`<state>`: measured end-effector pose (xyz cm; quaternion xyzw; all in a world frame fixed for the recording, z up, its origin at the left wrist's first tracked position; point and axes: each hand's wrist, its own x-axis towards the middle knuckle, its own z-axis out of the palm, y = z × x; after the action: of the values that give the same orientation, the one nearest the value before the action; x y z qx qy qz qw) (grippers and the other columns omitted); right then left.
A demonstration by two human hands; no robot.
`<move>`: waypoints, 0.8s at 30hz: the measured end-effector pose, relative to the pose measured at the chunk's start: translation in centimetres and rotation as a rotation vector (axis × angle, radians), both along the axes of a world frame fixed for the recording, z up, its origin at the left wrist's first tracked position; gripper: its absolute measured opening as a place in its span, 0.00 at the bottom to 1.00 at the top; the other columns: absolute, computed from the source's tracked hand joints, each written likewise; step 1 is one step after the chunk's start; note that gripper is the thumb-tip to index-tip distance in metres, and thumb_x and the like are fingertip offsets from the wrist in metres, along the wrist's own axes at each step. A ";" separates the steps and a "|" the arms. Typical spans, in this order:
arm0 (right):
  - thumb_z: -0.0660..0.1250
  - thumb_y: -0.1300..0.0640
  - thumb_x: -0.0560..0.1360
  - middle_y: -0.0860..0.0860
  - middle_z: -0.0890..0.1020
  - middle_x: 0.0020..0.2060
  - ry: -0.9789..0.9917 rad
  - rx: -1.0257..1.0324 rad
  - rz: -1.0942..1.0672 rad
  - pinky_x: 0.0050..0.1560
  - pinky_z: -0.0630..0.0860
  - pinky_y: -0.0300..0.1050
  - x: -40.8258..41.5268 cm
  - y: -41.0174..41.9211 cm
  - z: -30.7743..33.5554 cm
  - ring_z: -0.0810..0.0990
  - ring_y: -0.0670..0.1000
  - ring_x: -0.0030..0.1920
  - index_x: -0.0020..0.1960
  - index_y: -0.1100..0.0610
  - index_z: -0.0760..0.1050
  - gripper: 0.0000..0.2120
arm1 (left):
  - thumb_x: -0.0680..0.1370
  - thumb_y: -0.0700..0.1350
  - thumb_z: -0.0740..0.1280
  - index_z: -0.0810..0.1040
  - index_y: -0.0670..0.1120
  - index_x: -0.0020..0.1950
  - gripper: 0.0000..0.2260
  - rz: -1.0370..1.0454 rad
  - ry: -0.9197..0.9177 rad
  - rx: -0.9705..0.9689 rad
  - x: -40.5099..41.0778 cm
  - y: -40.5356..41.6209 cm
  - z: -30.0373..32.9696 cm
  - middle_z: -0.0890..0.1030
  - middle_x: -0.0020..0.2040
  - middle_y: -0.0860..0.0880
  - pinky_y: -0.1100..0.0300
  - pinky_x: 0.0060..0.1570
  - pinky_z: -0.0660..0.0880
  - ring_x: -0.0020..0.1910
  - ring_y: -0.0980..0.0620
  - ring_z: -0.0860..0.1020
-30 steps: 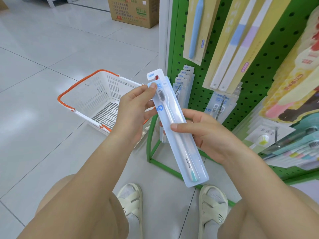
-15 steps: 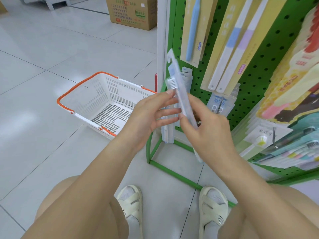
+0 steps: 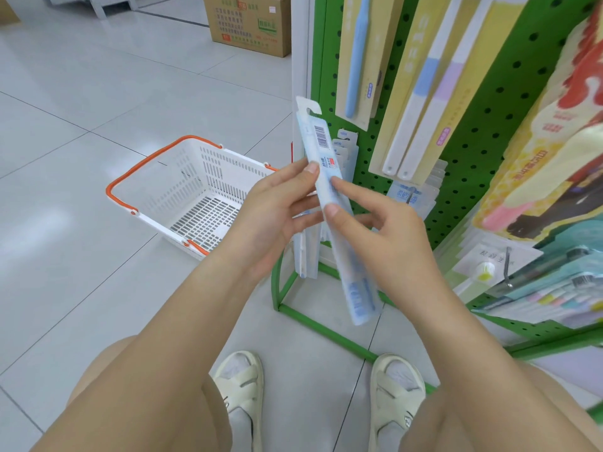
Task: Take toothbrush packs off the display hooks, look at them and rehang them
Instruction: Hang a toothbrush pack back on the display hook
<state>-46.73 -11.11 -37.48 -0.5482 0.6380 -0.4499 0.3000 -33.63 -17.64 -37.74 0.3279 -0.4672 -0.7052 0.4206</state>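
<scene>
Head view: the person crouches in front of a green pegboard display rack [image 3: 470, 177], and both hands hold one clear toothbrush pack [image 3: 329, 197] just left of the rack's white corner post [image 3: 298, 60]. The pack stands nearly upright, tilted with its top to the left, and its back faces the camera: a barcode label [image 3: 321, 137] sits near the top, below the hook-shaped hanging tab [image 3: 310, 107]. Its lower end reaches down in front of the rack's green base frame [image 3: 326, 334].

The left hand [image 3: 277, 213] pinches the pack's left edge, thumb tip on the near face and the other fingers curled behind it. The right hand [image 3: 388, 236] grips the pack from the right, with the forefinger and thumb laid on the near face and the remaining fingers bent behind.

Behind the held pack, on the rack's lower hooks, hangs a row of similar clear toothbrush packs [image 3: 346, 151], and more [image 3: 412, 194] hang further right. Above them hang tall yellow card packs [image 3: 434, 93] with pale toothbrushes. Left of the rack a white shopping basket [image 3: 169, 203] with orange handles sits on the tiled floor [image 3: 81, 125]. Beyond the rack's post stands a cardboard box [image 3: 249, 22]. Below the hands, two cream sandals [image 3: 241, 389] show on the floor beside the base frame.
</scene>
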 end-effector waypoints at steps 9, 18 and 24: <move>0.67 0.66 0.75 0.47 0.84 0.48 -0.469 0.152 0.028 0.37 0.79 0.35 -2.1 0.0 0.1 0.84 0.44 0.41 0.63 0.52 0.73 0.19 | 0.82 0.38 0.59 0.80 0.44 0.59 0.12 0.077 -0.106 0.001 -1.1 0.2 -0.1 0.85 0.50 0.48 0.58 0.45 0.80 0.46 0.51 0.84; 0.65 0.62 0.78 0.50 0.86 0.43 -0.418 0.287 0.193 0.39 0.79 0.34 -2.7 0.1 -0.2 0.84 0.44 0.40 0.58 0.55 0.79 0.11 | 0.80 0.34 0.58 0.81 0.43 0.54 0.12 0.283 -0.141 -0.002 -1.7 0.0 0.0 0.85 0.46 0.48 0.61 0.38 0.79 0.42 0.53 0.83; 0.65 0.63 0.78 0.51 0.86 0.46 -0.428 0.246 0.176 0.37 0.77 0.33 -1.8 0.2 -0.4 0.84 0.43 0.40 0.59 0.56 0.79 0.12 | 0.77 0.31 0.59 0.80 0.44 0.58 0.16 0.281 -0.103 -0.007 -1.0 -0.3 -0.1 0.85 0.48 0.48 0.63 0.37 0.78 0.42 0.53 0.84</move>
<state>-48.54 -10.92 -37.83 -0.4532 0.5598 -0.4469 0.5306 -34.60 -17.95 -37.80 0.4244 -0.4402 -0.6199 0.4917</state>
